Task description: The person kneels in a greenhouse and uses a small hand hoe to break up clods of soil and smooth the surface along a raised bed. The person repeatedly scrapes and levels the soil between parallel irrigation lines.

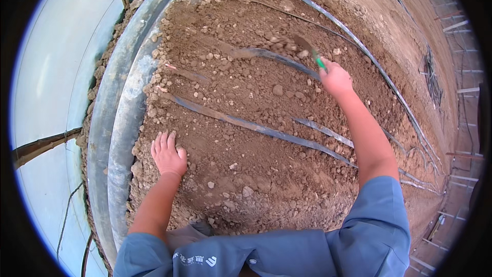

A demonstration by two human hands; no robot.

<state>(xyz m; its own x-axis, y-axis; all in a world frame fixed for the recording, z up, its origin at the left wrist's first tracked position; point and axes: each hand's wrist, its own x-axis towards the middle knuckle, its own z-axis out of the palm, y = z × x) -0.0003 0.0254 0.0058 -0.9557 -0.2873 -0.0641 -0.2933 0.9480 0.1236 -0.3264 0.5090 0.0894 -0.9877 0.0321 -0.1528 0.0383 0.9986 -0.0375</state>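
My right hand point(336, 79) is closed around the green handle of a small hand tool point(306, 44), whose soil-coloured blade is blurred and points away over the loose brown soil point(246, 84). Small clods beside the blade are blurred too. My left hand point(169, 154) lies palm down on the soil, fingers a little apart, holding nothing. A dark flat drip tape point(234, 120), partly covered with soil, runs between my hands. Another drip tape point(282, 58) curves close to the tool, one end buried and part of it hidden behind my right hand.
Two thick grey pipes point(128, 96) run along the left, beside a pale plastic sheet wall point(50, 84). A long grey hose point(357, 40) curves across the right side. A dark bundle of thin lines point(432, 77) lies farther right. A short tape point(323, 127) lies near my right forearm.
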